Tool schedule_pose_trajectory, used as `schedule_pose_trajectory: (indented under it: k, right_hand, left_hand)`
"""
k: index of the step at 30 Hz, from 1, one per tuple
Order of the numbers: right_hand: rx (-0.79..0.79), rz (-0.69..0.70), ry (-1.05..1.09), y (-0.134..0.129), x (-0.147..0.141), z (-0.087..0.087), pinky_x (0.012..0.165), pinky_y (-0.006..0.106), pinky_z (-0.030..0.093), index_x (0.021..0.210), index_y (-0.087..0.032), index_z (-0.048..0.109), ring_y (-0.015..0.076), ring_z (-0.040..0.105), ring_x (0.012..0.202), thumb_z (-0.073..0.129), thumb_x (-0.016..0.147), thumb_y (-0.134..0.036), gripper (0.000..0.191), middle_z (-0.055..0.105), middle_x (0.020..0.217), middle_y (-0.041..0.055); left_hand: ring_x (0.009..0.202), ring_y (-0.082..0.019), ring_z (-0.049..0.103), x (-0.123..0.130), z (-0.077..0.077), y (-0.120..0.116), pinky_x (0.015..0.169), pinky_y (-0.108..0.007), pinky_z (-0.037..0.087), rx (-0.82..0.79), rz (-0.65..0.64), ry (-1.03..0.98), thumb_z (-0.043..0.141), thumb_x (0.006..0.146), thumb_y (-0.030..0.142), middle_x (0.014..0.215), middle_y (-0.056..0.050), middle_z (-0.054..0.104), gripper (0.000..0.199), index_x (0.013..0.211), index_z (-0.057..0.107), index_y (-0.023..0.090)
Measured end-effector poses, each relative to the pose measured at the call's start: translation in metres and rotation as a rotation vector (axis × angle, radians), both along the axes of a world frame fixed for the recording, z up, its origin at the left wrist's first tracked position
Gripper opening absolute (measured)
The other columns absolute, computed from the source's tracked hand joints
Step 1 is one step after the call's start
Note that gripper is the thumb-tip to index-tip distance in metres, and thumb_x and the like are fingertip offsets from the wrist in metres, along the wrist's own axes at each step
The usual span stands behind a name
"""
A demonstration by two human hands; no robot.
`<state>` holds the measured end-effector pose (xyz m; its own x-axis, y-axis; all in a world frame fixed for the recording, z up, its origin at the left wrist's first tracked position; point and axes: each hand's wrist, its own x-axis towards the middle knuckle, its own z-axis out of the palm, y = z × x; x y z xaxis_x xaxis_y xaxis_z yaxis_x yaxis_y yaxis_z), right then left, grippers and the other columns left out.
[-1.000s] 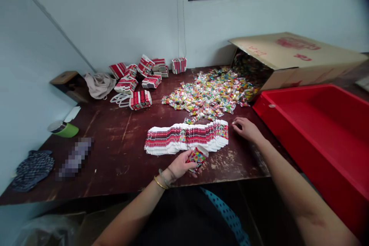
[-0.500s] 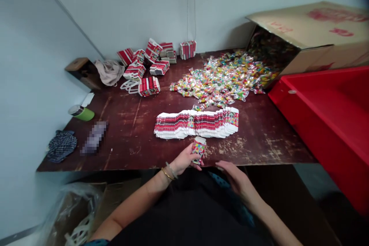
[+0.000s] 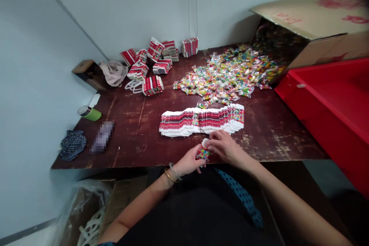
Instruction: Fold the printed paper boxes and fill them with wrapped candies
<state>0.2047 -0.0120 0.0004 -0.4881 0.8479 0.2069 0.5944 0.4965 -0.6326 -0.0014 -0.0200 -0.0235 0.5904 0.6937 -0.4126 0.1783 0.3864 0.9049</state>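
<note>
Near the table's front edge, my left hand (image 3: 190, 162) is wrapped round a small colourful carton (image 3: 203, 153). The fingers of my right hand (image 3: 226, 147) are bent at the carton's white top flap, touching it. Just beyond my hands lies a long overlapping row of flat red and white cartons (image 3: 178, 123). Behind the row spreads a large heap of small wrapped candies (image 3: 219, 77). The carton's lower part is partly covered by my left fingers.
Banded carton bundles (image 3: 152, 85) stand at the back left. A cardboard box (image 3: 314, 19) with candies and a red tray (image 3: 323, 96) are at the right. A green cup (image 3: 92, 114), a cloth pouch (image 3: 72, 145) and a beige cloth (image 3: 113, 73) lie at the left.
My right hand has moved up and left from the table's edge to the carton's top flap. My left hand still holds the carton. The camera view has shifted slightly.
</note>
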Motion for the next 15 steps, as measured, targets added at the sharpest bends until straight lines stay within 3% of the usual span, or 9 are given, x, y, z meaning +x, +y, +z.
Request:
schedule_pose_trajectory:
  k: [4, 6, 8, 9, 11, 13, 15]
  right_hand:
    - [0.050, -0.238, 0.075, -0.010, -0.009, -0.007, 0.091, 0.047, 0.041, 0.082, -0.023, 0.069, 0.0274, 0.052, 0.101, 0.063, 0.087, -0.034, 0.013, 0.062, 0.101, 0.0085]
    - [0.023, -0.277, 0.175, -0.017, -0.012, -0.008, 0.100, 0.052, 0.036, 0.084, -0.025, 0.070, 0.0300, 0.048, 0.114, 0.061, 0.088, -0.037, 0.016, 0.061, 0.115, 0.0083]
    - [-0.081, -0.286, 0.331, -0.024, -0.013, -0.010, 0.102, 0.049, 0.037, 0.089, -0.026, 0.071, 0.0286, 0.049, 0.118, 0.054, 0.092, -0.037, 0.021, 0.055, 0.129, 0.0071]
    - [-0.161, -0.318, 0.432, -0.026, -0.014, -0.011, 0.099, 0.046, 0.042, 0.092, -0.025, 0.070, 0.0267, 0.053, 0.114, 0.053, 0.093, -0.038, 0.022, 0.055, 0.129, 0.0075]
    - [-0.386, -0.399, 0.657, -0.029, -0.013, -0.015, 0.081, 0.037, 0.053, 0.098, -0.024, 0.066, 0.0204, 0.062, 0.089, 0.056, 0.090, -0.041, 0.021, 0.062, 0.110, 0.0076]
    - [-0.680, -0.381, 0.839, -0.029, -0.014, -0.020, 0.062, 0.030, 0.054, 0.101, -0.024, 0.061, 0.0140, 0.059, 0.063, 0.062, 0.085, -0.042, 0.025, 0.063, 0.084, 0.0021]
    - [-0.900, -0.294, 0.916, -0.028, -0.015, -0.024, 0.056, 0.027, 0.053, 0.105, -0.024, 0.058, 0.0110, 0.055, 0.054, 0.064, 0.083, -0.041, 0.028, 0.061, 0.077, -0.0010]
  left_hand:
    - [0.071, -0.014, 0.056, -0.001, -0.002, -0.003, 0.046, -0.018, 0.044, 0.115, -0.032, 0.066, 0.069, 0.075, 0.028, 0.095, -0.006, 0.057, 0.051, 0.122, 0.053, 0.017]
    - [0.072, -0.015, 0.056, 0.001, 0.002, -0.002, 0.046, -0.017, 0.044, 0.116, -0.013, 0.013, 0.069, 0.076, 0.041, 0.094, -0.007, 0.058, 0.049, 0.116, 0.057, 0.015]
    - [0.071, -0.017, 0.058, 0.005, 0.005, 0.001, 0.045, -0.019, 0.044, 0.034, 0.039, -0.071, 0.055, 0.082, 0.059, 0.085, -0.007, 0.059, 0.055, 0.110, 0.060, 0.012]
    - [0.070, -0.018, 0.059, 0.006, 0.007, 0.003, 0.044, -0.020, 0.044, -0.016, 0.079, -0.104, 0.045, 0.085, 0.065, 0.080, -0.008, 0.060, 0.061, 0.107, 0.061, 0.010]
    - [0.066, -0.019, 0.059, 0.009, 0.008, 0.006, 0.043, -0.022, 0.043, -0.084, 0.155, -0.118, 0.034, 0.087, 0.067, 0.075, -0.009, 0.060, 0.067, 0.102, 0.063, 0.008]
    - [0.066, -0.019, 0.058, 0.010, 0.009, 0.009, 0.043, -0.022, 0.042, -0.094, 0.170, -0.091, 0.040, 0.087, 0.061, 0.078, -0.009, 0.061, 0.060, 0.101, 0.064, 0.008]
    - [0.069, -0.019, 0.058, 0.009, 0.012, 0.010, 0.046, -0.023, 0.043, -0.054, 0.115, -0.075, 0.046, 0.086, 0.052, 0.084, -0.010, 0.062, 0.049, 0.102, 0.064, 0.009]
